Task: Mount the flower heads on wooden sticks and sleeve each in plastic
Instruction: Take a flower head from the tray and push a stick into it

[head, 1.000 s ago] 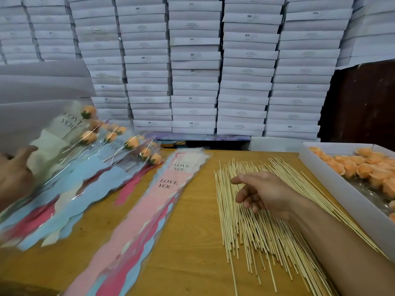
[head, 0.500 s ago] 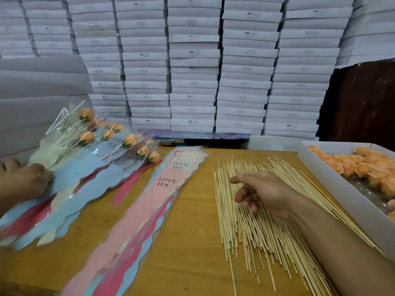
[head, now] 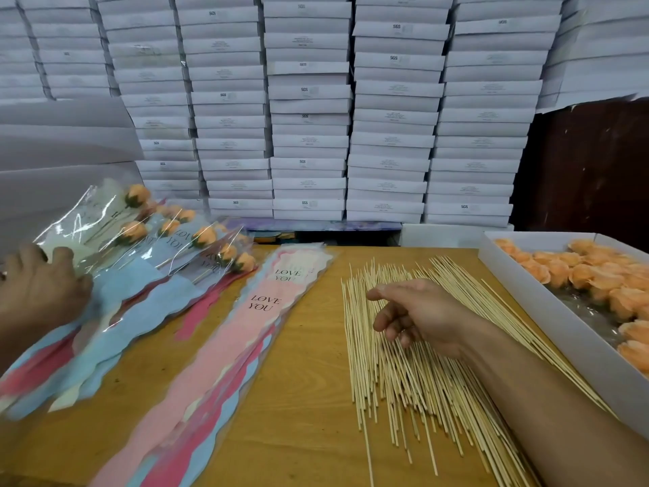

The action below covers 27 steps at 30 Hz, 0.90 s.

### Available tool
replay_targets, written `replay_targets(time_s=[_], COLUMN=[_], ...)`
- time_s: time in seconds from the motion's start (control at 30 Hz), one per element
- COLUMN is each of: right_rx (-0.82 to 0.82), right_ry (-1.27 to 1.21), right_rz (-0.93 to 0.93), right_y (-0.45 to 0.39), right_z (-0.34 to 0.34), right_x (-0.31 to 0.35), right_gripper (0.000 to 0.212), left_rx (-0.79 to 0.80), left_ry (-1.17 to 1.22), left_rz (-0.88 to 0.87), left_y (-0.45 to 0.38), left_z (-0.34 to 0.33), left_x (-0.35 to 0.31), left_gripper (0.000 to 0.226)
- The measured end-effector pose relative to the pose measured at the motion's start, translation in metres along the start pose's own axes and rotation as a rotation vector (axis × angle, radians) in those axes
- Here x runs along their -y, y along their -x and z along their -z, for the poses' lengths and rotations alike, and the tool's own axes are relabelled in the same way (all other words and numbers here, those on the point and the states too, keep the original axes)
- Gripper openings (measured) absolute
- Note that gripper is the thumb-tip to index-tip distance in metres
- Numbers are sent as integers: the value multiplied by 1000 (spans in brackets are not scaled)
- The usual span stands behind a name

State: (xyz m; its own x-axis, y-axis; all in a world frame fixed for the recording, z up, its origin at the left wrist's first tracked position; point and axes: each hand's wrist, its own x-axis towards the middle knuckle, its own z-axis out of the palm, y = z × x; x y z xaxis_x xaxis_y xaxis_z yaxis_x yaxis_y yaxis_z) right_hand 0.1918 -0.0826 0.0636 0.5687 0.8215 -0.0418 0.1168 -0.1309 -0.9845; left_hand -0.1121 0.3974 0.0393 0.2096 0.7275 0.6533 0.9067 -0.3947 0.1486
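Note:
A loose heap of wooden sticks [head: 404, 374] lies on the table at centre right. My right hand [head: 421, 318] rests on the heap with its fingers loosely curled, and no stick is plainly held. Orange flower heads [head: 593, 279] fill a white box [head: 548, 311] at the right. Empty pink and blue "LOVE YOU" sleeves [head: 231, 349] lie stacked in the middle. At the left is a pile of sleeved flowers [head: 175, 247] on sticks. My left hand [head: 38, 293] rests on the pile's top sleeve, its fingertips hidden.
A wall of stacked white boxes [head: 309, 110] stands behind the table. Large white sheets [head: 59, 149] lean at the back left. Bare wooden table [head: 309, 398] shows between the sleeves and the sticks. A dark panel [head: 590, 170] stands at the far right.
My left hand has come down onto the pile of sleeved flowers and shifted slightly right. The top sleeve now lies under it. My right hand has stayed on the sticks.

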Motion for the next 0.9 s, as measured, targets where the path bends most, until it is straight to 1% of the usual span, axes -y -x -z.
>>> replay_targets(time_s=[0.03,0.07,0.17,0.33,0.47,0.53,0.67,0.77,0.9], right_rx=[1,2,3,0,-3,-1,-44,-93,-116], right_ry=[0,-1,3,1,-5,-1,0,59,153], right_rz=[1,1,0,-5,-6,-6,10,14,7], right_y=[0,0,1,0,0,-1,-3,-5,-5], right_z=[0,-1,0,2,4,3,4,7,7], right_x=[0,0,0,0,0,-1,-3,-4,-6], right_gripper=[26,26,25,25,25,26,26,22,22], left_rx=[35,40,72,221,328,375,463,452,423], left_ry=[-20,-9,40,427,586,651,818,920,1034], left_rz=[6,-23,-93,-166,-280,-290,-213,-165,-175], left_y=[5,8,31,90,146,171,210,222,219], left_z=[12,25,58,92,110,117,123,119,116], left_x=[-11,-25,-96,-219,-298,-330,-363,-363,-354], left_gripper=[37,39,41,42,41,37,24,18,16])
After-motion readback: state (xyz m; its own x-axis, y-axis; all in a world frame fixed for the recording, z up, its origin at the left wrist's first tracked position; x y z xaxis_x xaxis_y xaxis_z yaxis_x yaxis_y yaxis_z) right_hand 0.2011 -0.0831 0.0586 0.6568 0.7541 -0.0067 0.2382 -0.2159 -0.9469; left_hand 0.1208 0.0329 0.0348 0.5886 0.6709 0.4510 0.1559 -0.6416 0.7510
